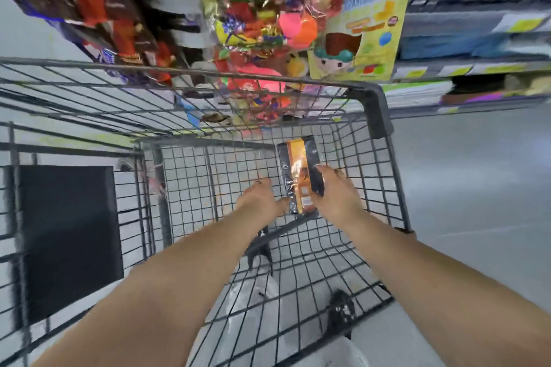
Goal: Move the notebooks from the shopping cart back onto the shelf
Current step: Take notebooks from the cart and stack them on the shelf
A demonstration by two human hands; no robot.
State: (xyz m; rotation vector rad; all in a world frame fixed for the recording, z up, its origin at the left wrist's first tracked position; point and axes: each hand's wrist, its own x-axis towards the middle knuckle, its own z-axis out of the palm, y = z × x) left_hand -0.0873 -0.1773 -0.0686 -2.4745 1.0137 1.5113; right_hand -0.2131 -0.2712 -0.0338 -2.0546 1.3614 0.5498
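- Head view: both arms reach down into the shopping cart, where a notebook pack lies on the wire floor at the cart's far right corner.
- Right hand curls its fingers over the pack's right edge. Left hand sets its thumb against the lower left edge, and blur hides whether it truly grips.
- Progress, as judged: the pack is not yet lifted, and the shelf beyond the cart's right side awaits it. No other notebooks show in the cart.
- Pack: black covers, orange band, glossy clear wrap catching light.
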